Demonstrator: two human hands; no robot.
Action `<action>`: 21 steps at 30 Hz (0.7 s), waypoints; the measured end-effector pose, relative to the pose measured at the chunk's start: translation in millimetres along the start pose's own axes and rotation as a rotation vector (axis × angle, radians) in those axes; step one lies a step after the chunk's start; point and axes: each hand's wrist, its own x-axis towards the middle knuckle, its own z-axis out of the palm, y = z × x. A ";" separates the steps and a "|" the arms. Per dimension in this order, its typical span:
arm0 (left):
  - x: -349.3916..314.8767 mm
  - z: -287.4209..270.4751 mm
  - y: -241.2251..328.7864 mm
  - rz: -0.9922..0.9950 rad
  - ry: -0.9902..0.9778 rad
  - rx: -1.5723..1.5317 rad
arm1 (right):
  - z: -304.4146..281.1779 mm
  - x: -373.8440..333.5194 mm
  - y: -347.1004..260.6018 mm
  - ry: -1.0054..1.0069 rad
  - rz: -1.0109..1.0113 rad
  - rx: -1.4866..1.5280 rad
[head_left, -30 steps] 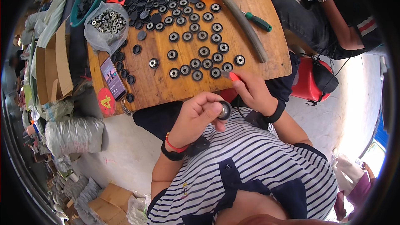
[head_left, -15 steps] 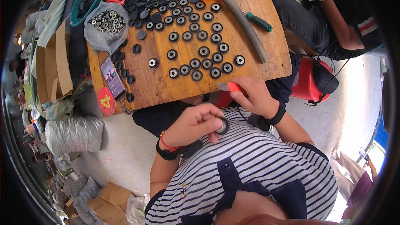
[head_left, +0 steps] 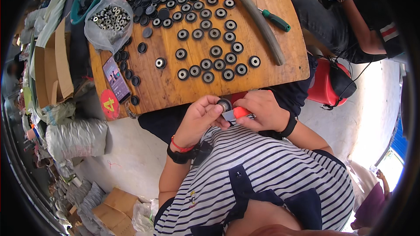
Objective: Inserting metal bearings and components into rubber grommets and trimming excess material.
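Observation:
My left hand (head_left: 197,120) pinches a black roller wheel (head_left: 225,104) with a metal bearing in its centre, just off the table's near edge. My right hand (head_left: 266,111) grips an orange-red handled knife (head_left: 240,112). Its flat grey blade lies against or very close to the wheel's lower rim; exact contact I cannot tell. Beyond my hands, several similar wheels with bearings (head_left: 219,64) lie spread on the wooden table (head_left: 157,87).
A mallet (head_left: 258,22) and green screwdriver (head_left: 276,20) lie at the right. At left are a bag of bearings (head_left: 109,22), a phone (head_left: 116,78), loose black rings (head_left: 135,81) and a teal basket (head_left: 78,11). Another person's arm (head_left: 356,22) shows at far right.
My left hand has raised the wheel toward the table edge. My right hand has come down and left, bringing the knife blade to the wheel.

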 end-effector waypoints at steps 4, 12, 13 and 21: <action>-0.1 0.5 1.4 -0.001 -0.017 -0.026 | 0.0 1.5 1.7 0.010 0.000 -0.011; 0.6 0.6 2.7 0.001 -0.020 -0.019 | -0.4 3.0 1.0 0.015 -0.018 -0.010; 0.5 1.0 4.2 -0.010 -0.026 -0.030 | -0.5 3.6 1.0 0.022 -0.023 0.005; -3.6 -6.8 7.3 -0.024 -0.054 0.027 | -5.4 3.6 13.6 0.088 0.158 0.129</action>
